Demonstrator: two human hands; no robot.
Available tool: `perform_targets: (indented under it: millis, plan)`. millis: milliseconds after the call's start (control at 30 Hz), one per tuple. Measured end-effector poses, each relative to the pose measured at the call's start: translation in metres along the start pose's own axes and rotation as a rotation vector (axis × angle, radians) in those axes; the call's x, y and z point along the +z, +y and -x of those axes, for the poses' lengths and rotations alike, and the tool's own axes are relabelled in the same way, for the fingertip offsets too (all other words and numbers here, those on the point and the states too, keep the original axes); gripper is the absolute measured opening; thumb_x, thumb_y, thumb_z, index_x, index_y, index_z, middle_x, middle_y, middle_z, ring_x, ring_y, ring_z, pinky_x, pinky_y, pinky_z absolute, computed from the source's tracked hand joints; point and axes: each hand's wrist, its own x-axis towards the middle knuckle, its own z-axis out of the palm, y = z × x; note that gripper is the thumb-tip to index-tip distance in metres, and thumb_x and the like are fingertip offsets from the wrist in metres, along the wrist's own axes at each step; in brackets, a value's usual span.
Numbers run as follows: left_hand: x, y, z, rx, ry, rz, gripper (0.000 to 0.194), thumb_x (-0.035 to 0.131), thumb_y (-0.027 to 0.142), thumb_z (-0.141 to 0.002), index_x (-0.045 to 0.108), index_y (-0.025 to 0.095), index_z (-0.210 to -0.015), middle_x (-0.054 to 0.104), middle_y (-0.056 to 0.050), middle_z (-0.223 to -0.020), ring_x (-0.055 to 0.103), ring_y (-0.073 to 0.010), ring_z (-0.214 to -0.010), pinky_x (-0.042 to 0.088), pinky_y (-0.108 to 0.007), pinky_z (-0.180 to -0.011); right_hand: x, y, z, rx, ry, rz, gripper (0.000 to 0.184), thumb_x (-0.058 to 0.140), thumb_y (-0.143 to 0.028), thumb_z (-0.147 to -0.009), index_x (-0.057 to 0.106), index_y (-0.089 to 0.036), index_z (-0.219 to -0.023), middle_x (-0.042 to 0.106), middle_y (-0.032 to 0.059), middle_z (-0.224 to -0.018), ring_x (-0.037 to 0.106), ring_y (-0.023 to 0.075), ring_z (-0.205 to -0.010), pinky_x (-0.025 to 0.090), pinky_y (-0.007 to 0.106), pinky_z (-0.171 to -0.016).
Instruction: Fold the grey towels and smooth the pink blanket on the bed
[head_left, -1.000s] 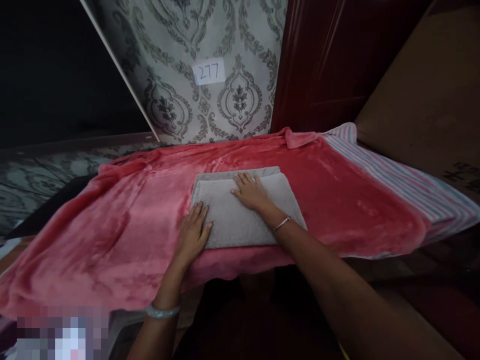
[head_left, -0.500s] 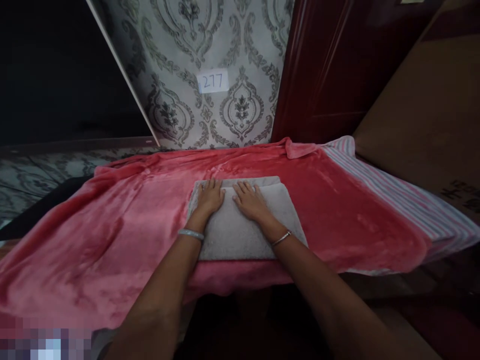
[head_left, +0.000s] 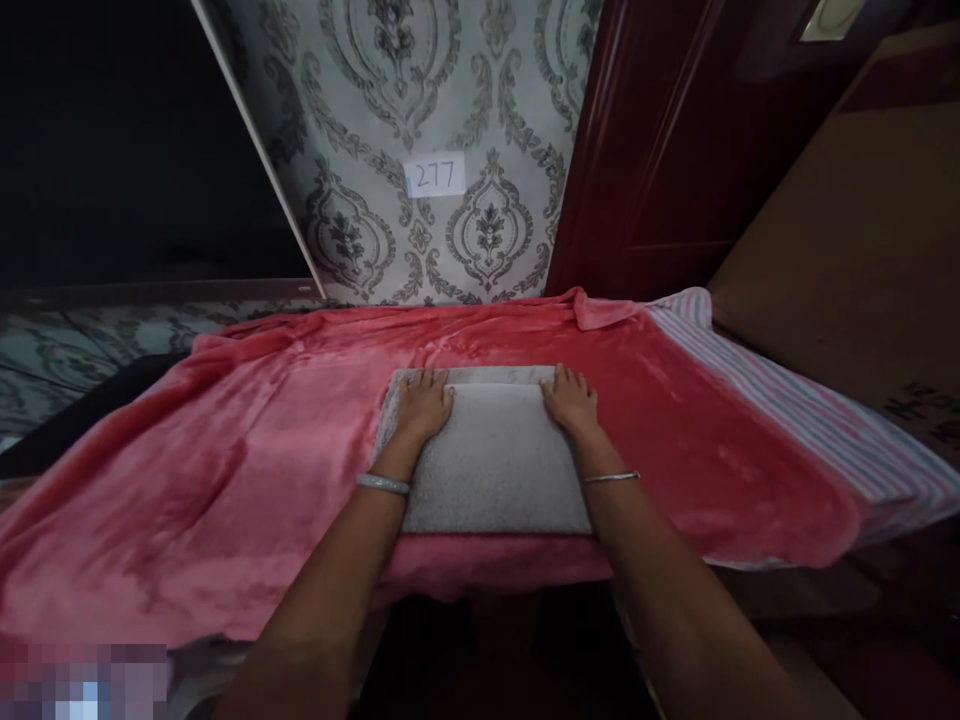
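A gray folded cloth (head_left: 495, 460) lies flat on a big, soft, pinkish-red blanket (head_left: 675, 440), and the blanket spreads out on all sides of it. At the far edge of the gray cloth, a strip of a lower layer peeks out from under the top one.

The person has both hands on the gray cloth. The left hand (head_left: 424, 408) lies on its far left corner, and the right hand (head_left: 571, 400) is on its far right corner. Both hands are open, palms down, with the fingers a little bit apart and pointing to the far edge. They press on the cloth and do not pinch it. A pale bangle (head_left: 383, 484) is on the left wrist, beside the left side of the cloth, and a thin, shiny bracelet (head_left: 612, 477) is on the right wrist, beside its right side.

Well to the right of the cloth, the blanket's striped part (head_left: 787, 405) shows. Past the cloth's far edge is a wall with curly patterns (head_left: 491, 225), and a white paper (head_left: 435, 175) on it says 277. Far off to the left of the cloth is a big dark screen (head_left: 142, 150). Beyond it to the right are a dark red door (head_left: 645, 150) and a brown box (head_left: 847, 220).
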Motion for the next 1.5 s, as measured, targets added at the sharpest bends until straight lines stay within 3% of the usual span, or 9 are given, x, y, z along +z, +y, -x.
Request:
perform_targets:
  millis: [200, 333, 433, 567, 733, 900, 1067, 1300, 1500]
  plan:
    - [0.000, 0.000, 0.002, -0.016, 0.016, 0.021, 0.056, 0.033, 0.038, -0.103, 0.046, 0.019, -0.154, 0.042, -0.015, -0.163, 0.034, -0.0301, -0.152, 0.022, -0.054, -0.125, -0.002, 0.000, 0.008, 0.031, 0.173, -0.013, 0.067, 0.027, -0.044, -0.104, 0.036, -0.009, -0.160, 0.028, 0.0230, -0.166, 0.022, 0.0370, -0.154, 0.029, 0.065, -0.116]
    - [0.001, 0.002, 0.005, -0.013, 0.061, 0.025, 0.052, 0.036, 0.037, -0.103, 0.051, 0.021, -0.150, 0.047, -0.014, -0.159, 0.039, -0.0290, -0.149, 0.025, -0.053, -0.124, -0.009, -0.024, 0.023, -0.207, 0.335, 0.014, 0.063, 0.030, -0.037, -0.103, 0.036, -0.009, -0.159, 0.023, 0.0201, -0.169, 0.017, 0.0318, -0.156, 0.023, 0.058, -0.121]
    - [0.002, 0.003, 0.008, -0.008, 0.057, 0.033, 0.051, 0.038, 0.037, -0.103, 0.052, 0.020, -0.149, 0.048, -0.015, -0.159, 0.039, -0.0292, -0.149, 0.025, -0.054, -0.124, 0.000, -0.047, 0.039, -0.433, 0.219, 0.062, 0.061, 0.028, -0.037, -0.104, 0.037, -0.011, -0.159, 0.027, 0.0177, -0.168, 0.022, 0.0284, -0.155, 0.023, 0.053, -0.122]
    - [0.002, 0.003, 0.012, 0.000, 0.080, 0.040, 0.050, 0.039, 0.037, -0.103, 0.053, 0.020, -0.148, 0.049, -0.015, -0.158, 0.039, -0.0284, -0.150, 0.025, -0.054, -0.125, 0.020, -0.062, 0.052, -0.507, -0.005, 0.136, 0.059, 0.028, -0.040, -0.106, 0.041, -0.015, -0.158, 0.034, 0.0152, -0.165, 0.029, 0.0277, -0.153, 0.023, 0.054, -0.122]
    - [0.001, 0.002, 0.015, 0.074, 0.121, 0.102, 0.047, 0.042, 0.034, -0.102, 0.054, 0.020, -0.146, 0.053, -0.014, -0.154, 0.041, -0.0280, -0.149, 0.027, -0.056, -0.124, 0.025, -0.060, 0.053, -0.495, -0.014, 0.161, 0.060, 0.027, -0.041, -0.107, 0.037, -0.017, -0.160, 0.031, 0.0134, -0.167, 0.027, 0.0268, -0.154, 0.021, 0.053, -0.123]
    - [-0.001, 0.002, 0.017, 0.115, 0.216, 0.210, 0.048, 0.040, 0.024, -0.101, 0.055, 0.016, -0.145, 0.056, -0.013, -0.152, 0.043, -0.0241, -0.148, 0.032, -0.047, -0.124, 0.020, -0.059, 0.054, -0.523, 0.000, 0.168, 0.059, 0.027, -0.042, -0.107, 0.033, -0.023, -0.163, 0.031, 0.0123, -0.167, 0.027, 0.0285, -0.154, 0.023, 0.058, -0.122]
    - [-0.002, 0.004, 0.018, 0.179, 0.245, 0.273, 0.054, 0.037, 0.026, -0.101, 0.047, 0.015, -0.152, 0.050, -0.011, -0.158, 0.040, -0.0211, -0.150, 0.031, -0.043, -0.126, 0.008, -0.078, 0.047, -0.599, -0.121, 0.149, 0.058, 0.027, -0.034, -0.105, 0.036, -0.024, -0.161, 0.028, 0.0088, -0.169, 0.026, 0.0273, -0.155, 0.027, 0.059, -0.121]
    - [0.002, 0.005, 0.019, -0.127, 0.227, 0.109, 0.054, 0.040, 0.027, -0.099, 0.048, 0.015, -0.151, 0.050, -0.016, -0.157, 0.038, -0.0296, -0.150, 0.024, -0.057, -0.125, 0.018, -0.100, 0.047, -0.680, -0.117, 0.154, 0.060, 0.029, -0.029, -0.103, 0.034, -0.019, -0.162, 0.028, 0.0057, -0.169, 0.023, 0.0269, -0.156, 0.022, 0.056, -0.124]
    - [0.002, 0.003, 0.017, -0.097, 0.059, 0.048, 0.054, 0.039, 0.040, -0.103, 0.047, 0.020, -0.152, 0.042, -0.014, -0.163, 0.031, -0.0316, -0.153, 0.018, -0.062, -0.125, 0.023, -0.095, 0.050, -0.687, -0.092, 0.143, 0.056, 0.028, -0.036, -0.107, 0.033, -0.029, -0.162, 0.028, 0.0033, -0.169, 0.023, 0.0272, -0.156, 0.024, 0.057, -0.122]
